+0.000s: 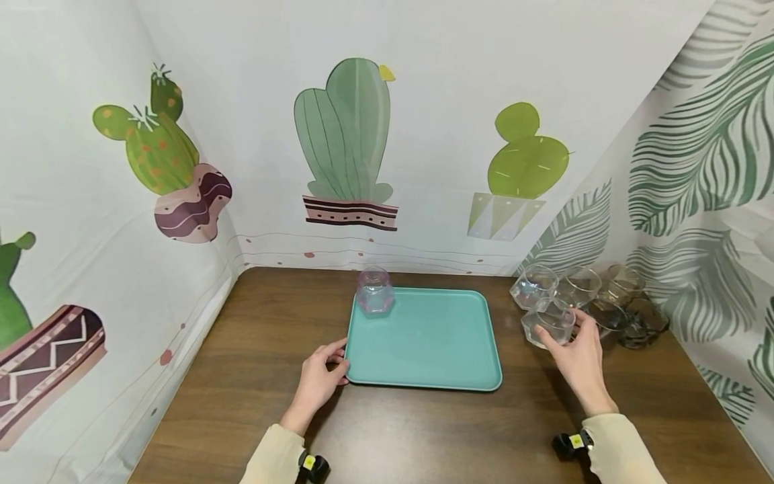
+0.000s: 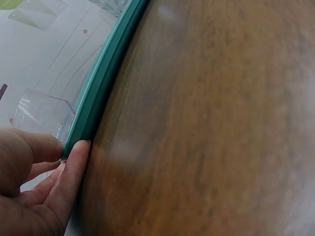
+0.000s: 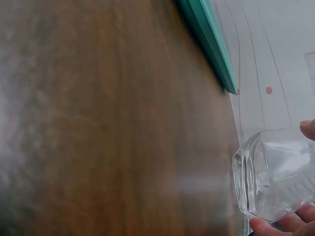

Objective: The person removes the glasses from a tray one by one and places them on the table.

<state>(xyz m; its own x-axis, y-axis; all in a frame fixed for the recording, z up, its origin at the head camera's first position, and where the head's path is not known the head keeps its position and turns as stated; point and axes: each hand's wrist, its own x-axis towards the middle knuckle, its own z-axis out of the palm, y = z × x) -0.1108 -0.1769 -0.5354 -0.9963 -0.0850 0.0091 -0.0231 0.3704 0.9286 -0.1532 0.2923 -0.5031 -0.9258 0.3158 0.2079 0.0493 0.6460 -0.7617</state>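
A turquoise tray (image 1: 423, 339) lies on the table, its left front corner held between the thumb and fingers of my left hand (image 1: 320, 376). In the left wrist view, those fingers (image 2: 74, 167) meet at the tray's edge (image 2: 101, 88). On the tray's back left corner stands a pink-tinted clear glass (image 1: 375, 292). To the right of the tray, my right hand (image 1: 580, 353) grips a clear faceted glass (image 1: 547, 326), thumb on one side and fingers on the other. The right wrist view shows this glass (image 3: 280, 172) close up, with part of the hand out of frame.
Behind and beside the gripped glass stand more glasses: an iridescent one (image 1: 534, 288), a clear one (image 1: 578, 286), an amber one (image 1: 623, 282) and dark ones (image 1: 643, 324). A patterned cloth (image 1: 435, 168) hangs along the back edge of the wooden table (image 1: 411, 437).
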